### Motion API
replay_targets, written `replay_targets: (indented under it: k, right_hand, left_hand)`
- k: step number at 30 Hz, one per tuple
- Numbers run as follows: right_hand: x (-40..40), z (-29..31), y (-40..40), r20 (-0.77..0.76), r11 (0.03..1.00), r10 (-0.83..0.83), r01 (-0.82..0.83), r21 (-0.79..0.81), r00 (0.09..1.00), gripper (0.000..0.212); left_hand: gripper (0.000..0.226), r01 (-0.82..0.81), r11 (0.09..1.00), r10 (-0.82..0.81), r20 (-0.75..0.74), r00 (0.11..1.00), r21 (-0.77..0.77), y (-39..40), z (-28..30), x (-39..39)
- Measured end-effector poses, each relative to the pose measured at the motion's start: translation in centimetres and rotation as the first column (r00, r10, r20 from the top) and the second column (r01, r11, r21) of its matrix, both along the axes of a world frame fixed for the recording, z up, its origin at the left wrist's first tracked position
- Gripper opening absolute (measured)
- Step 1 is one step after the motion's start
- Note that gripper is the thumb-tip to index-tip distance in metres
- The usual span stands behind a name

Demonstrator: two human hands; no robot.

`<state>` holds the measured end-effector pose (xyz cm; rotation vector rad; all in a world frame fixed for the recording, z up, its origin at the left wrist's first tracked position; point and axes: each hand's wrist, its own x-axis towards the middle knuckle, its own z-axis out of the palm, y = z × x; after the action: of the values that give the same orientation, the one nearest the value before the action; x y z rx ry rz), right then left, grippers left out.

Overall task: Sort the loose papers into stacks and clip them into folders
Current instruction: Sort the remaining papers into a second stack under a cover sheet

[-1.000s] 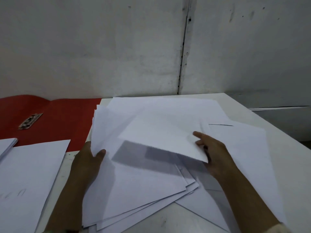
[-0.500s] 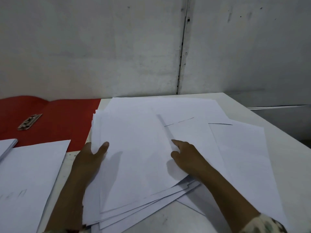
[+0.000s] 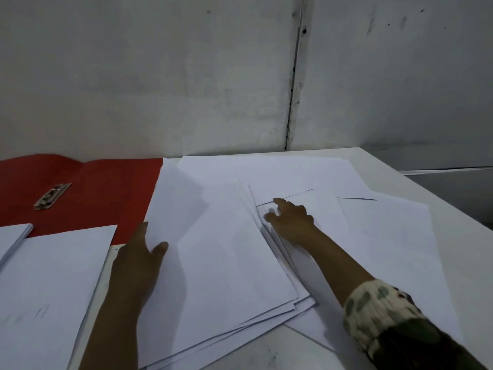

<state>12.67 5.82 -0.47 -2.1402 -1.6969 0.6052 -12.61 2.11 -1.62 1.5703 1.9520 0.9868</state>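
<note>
On one table (image 3: 416,169), two hands (image 3: 136,260) touch loose papers (image 3: 226,249).

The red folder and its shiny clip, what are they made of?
The red folder looks like thin matte card: it lies flat with a soft centre crease and no gloss. The clip looks like metal, silvery-grey with bright glints. Plastic-coated card cannot be ruled out for the folder.
</note>
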Motion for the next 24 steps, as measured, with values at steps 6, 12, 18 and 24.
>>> replay_targets:
  k: [6,12,18,24]
  right_hand:
    - [-1.3,-0.7,2.8,-0.002,0.999,0.028,-0.028,0.038,1.0,0.054]
    - [-2.2,-2.0,4.2,-0.016,0.999,0.029,-0.029,-0.017,0.999,0.045]
    - [-1.6,-2.0,3.7,-0.582,0.882,-0.15,0.374,0.286,0.799,0.053]
    - [2.8,-1.5,2.0,-0.909,0.486,-0.196,0.842,0.236,0.368,0.061]
  left_hand:
    - [0.048,0.009,1.0,-0.009,-0.008,1.0,-0.022,0.4,0.2,-0.1]
    - [0.051,0.017,0.999,-0.016,0.026,1.0,-0.043,0.3,0.2,0.0]
    - [0.048,0.013,1.0,-0.012,0.021,1.0,-0.014,0.0,0.5,-0.3]
    - [0.052,-0.027,0.999,0.025,-0.049,0.998,-0.035,0.0,0.7,-0.5]
